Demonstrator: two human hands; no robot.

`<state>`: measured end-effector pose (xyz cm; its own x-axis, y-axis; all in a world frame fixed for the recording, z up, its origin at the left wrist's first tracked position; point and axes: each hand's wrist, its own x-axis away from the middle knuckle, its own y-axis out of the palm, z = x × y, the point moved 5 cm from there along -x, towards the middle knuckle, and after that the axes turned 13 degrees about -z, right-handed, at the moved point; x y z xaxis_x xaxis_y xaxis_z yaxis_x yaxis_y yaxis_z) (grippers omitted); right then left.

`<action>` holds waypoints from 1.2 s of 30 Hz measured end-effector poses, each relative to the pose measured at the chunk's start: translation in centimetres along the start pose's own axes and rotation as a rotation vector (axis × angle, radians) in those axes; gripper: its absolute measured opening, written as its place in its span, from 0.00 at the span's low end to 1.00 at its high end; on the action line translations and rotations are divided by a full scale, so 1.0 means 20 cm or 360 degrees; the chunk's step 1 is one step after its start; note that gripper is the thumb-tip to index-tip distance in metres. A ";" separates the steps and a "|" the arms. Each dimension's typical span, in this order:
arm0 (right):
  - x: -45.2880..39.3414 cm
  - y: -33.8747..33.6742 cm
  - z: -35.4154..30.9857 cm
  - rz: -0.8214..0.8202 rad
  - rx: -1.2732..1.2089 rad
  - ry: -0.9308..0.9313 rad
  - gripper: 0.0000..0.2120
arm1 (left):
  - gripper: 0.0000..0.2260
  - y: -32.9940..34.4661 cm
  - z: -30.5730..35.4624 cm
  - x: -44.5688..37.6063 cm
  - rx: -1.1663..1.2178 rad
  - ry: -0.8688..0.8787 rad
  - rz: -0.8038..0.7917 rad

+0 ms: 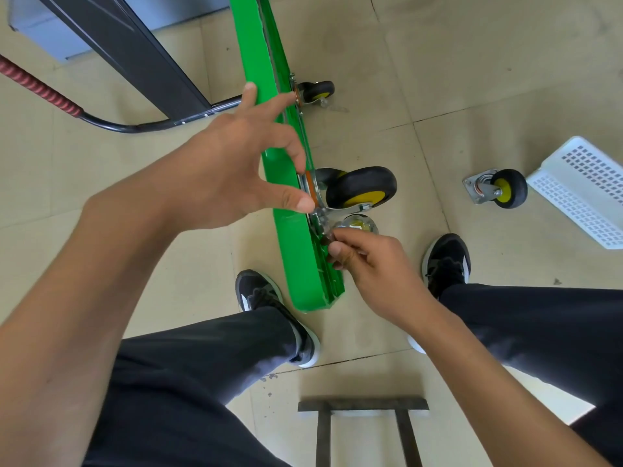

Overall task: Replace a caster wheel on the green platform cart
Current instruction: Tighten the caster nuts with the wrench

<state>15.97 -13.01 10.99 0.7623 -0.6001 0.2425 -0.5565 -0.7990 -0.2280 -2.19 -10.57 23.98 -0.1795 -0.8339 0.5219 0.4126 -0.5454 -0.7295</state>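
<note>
I see the green platform cart (290,244) tipped on edge at centre, glossy green deck running near to far; near caster wheel (362,187) (black tyre, yellow hub, silver bracket) sits against its underside; my left hand (219,170) has its fingers spread, thumb and a fingertip on the mounting plate; my right hand (364,257) pinches a small dark fastener just below; spare caster (499,189) lies right, beside a white basket (580,187).
</note>
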 end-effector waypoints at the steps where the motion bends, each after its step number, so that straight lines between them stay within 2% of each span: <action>1: 0.00 0.00 0.00 -0.0019 0.0013 -0.0004 0.14 | 0.20 0.00 0.00 0.00 0.0001 0.0000 0.0002; 10: 0.01 0.02 0.02 -0.0098 -0.0073 0.0030 0.11 | 0.20 0.00 0.00 0.01 0.0035 0.0006 0.0014; 14: 0.01 0.03 0.00 -0.0115 0.0061 -0.0025 0.17 | 0.20 0.00 0.01 0.01 0.0027 0.0006 0.0011; 16: 0.01 0.03 -0.01 -0.0075 0.0186 -0.0090 0.20 | 0.20 -0.01 0.01 0.01 0.0029 0.0004 0.0013; 19: 0.00 0.04 -0.01 -0.0011 0.0220 -0.0103 0.19 | 0.21 -0.01 0.01 0.01 0.0031 0.0008 0.0016; 26: 0.02 0.03 -0.05 0.0160 0.0243 0.0015 0.12 | 0.21 -0.01 0.01 0.01 0.0003 0.0002 0.0024; 28: 0.03 0.02 -0.10 0.0141 0.0262 0.0109 0.15 | 0.21 -0.01 0.01 0.01 0.0004 0.0002 0.0020; 30: 0.04 0.01 -0.17 0.0054 0.0112 0.0264 0.21 | 0.21 0.00 0.01 0.01 0.0000 -0.0001 0.0011; 31: 0.05 -0.01 -0.20 0.0009 -0.0103 0.0370 0.22 | 0.21 0.00 0.01 0.01 -0.0002 0.0000 0.0004; 34: 0.05 -0.04 -0.26 -0.0170 -0.0785 0.0645 0.20 | 0.22 0.00 0.00 0.00 0.0006 0.0003 -0.0005; 36: 0.06 -0.06 -0.27 -0.0281 -0.0902 0.0673 0.19 | 0.22 0.00 0.00 0.00 0.0020 0.0010 -0.0006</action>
<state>15.81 -12.93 16.65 0.7272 -0.3326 0.6005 -0.6103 -0.7137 0.3438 -2.19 -10.63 23.98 -0.1867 -0.8324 0.5218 0.4231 -0.5475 -0.7220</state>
